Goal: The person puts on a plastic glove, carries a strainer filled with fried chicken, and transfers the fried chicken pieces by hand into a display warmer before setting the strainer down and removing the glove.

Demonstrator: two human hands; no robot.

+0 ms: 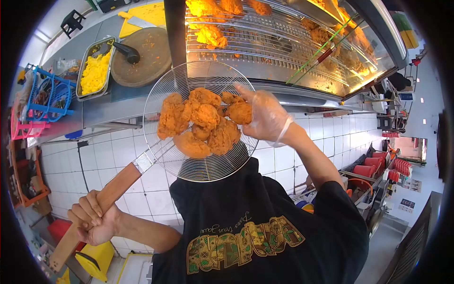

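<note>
My left hand (97, 218) is closed around the wooden handle (113, 188) of a large wire skimmer (196, 173). Several pieces of fried chicken (203, 111) lie heaped in its round wire basket. My right hand (267, 116), in a clear plastic glove, reaches over the basket's right rim. Its fingers are closed on a fried chicken piece (240, 113) at the right side of the heap; part of the grip is hidden behind the chicken. Just beyond the skimmer is a lit display cabinet (274, 83) with more fried chicken (210, 36) on its wire racks (255, 45).
On the counter at left stand a metal tray (111, 61) of yellow food (95, 71) and a round stone mortar (153, 66) with a dark pestle (126, 53). Tongs with green handles (312, 63) lie across the cabinet opening. A blue plastic basket (49, 97) sits further left.
</note>
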